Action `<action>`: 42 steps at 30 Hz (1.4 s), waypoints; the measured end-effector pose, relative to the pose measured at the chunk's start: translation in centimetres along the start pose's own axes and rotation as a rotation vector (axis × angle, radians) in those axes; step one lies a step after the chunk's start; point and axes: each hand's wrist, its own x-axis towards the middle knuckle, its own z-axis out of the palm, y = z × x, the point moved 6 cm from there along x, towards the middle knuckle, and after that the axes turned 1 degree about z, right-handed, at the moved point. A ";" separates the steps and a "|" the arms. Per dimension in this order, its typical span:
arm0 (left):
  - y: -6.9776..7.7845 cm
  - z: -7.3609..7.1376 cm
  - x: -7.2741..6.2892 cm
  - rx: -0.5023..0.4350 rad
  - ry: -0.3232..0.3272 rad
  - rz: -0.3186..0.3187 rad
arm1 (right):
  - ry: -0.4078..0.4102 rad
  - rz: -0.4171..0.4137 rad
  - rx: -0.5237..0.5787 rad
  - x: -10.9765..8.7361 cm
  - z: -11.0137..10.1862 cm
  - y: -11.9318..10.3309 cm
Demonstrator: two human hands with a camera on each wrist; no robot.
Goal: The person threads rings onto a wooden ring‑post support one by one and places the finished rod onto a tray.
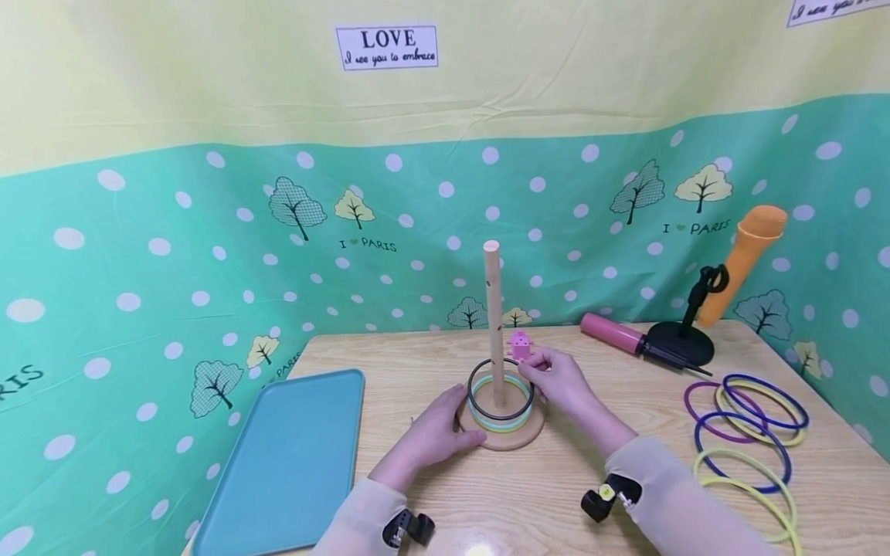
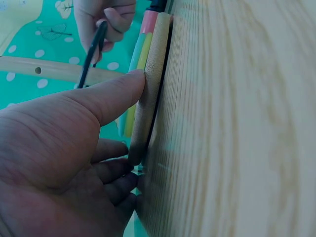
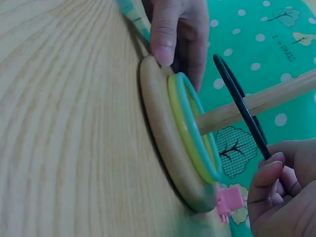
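Clock centred on the round tan wooden base (image 1: 518, 441); 12 is away from the person. A blue rectangular tray (image 1: 299, 455) is placed at 9 on the light wood-grain desk (image 1: 542, 502); thin blue, purple and yellow rings (image 1: 741, 441) are heaped, overlapping, at 3. The base edge is touched at 9 by the left hand (image 1: 441, 428), thumb and fingers spread apart along it. From the base a tall round wooden post (image 1: 494, 309) is held upright. It is encircled low down by a yellow ring (image 3: 181, 123) with a mint ring (image 3: 191, 126) on top. Above these, a thin black ring (image 3: 241, 104), also around the post, is pinched by the right hand (image 1: 556, 378) at 2, fingers clamped on it. A small pink toy (image 1: 521, 347) is seen at 12. Farther, at 2: a pink-and-black cylinder (image 1: 612, 333), then an orange microphone (image 1: 744, 259), held up by a black stand (image 1: 684, 340).
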 end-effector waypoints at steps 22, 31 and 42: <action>0.3 -0.3 0.0 -0.016 -0.010 -0.035 | -0.044 0.046 -0.018 0.5 1.2 1.9; 0.0 0.0 0.1 -0.015 -0.019 -0.053 | -0.049 0.050 -0.004 0.4 1.4 2.4; 0.4 -0.1 -0.3 -0.019 -0.013 -0.032 | -0.049 0.084 -0.009 0.4 1.3 3.0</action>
